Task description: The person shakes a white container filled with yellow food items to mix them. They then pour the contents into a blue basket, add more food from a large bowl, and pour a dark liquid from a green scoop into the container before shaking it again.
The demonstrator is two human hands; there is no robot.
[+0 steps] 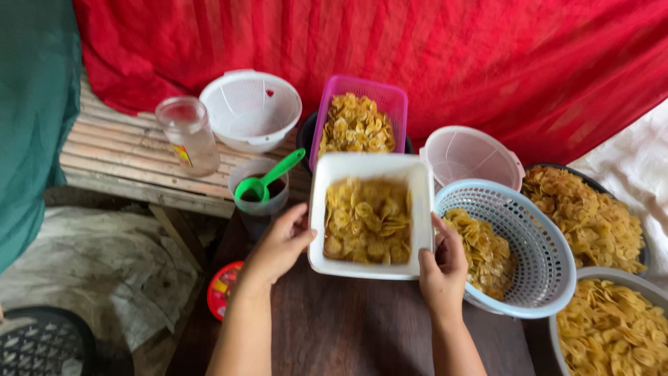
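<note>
A white rectangular tub (369, 166) filled with yellow banana chips (367, 221) sits on a dark wooden table (348, 327). My left hand (278, 244) grips its left side, thumb on the rim. At the tub's right edge, my right hand (442, 263) holds on with fingers curled around the rim. Behind the tub stands a pink perforated basket (390, 94) of chips. A pale blue round basket (539, 244) with chips touches the tub on the right.
A clear cup with a green scoop (268, 179), a glass jar (186, 134) and a white colander (250, 108) stand to the left on a slatted bench. Another white colander (470, 153), a dark bowl (591, 216) and a grey bowl (612, 327) of chips crowd the right. Red cloth hangs behind.
</note>
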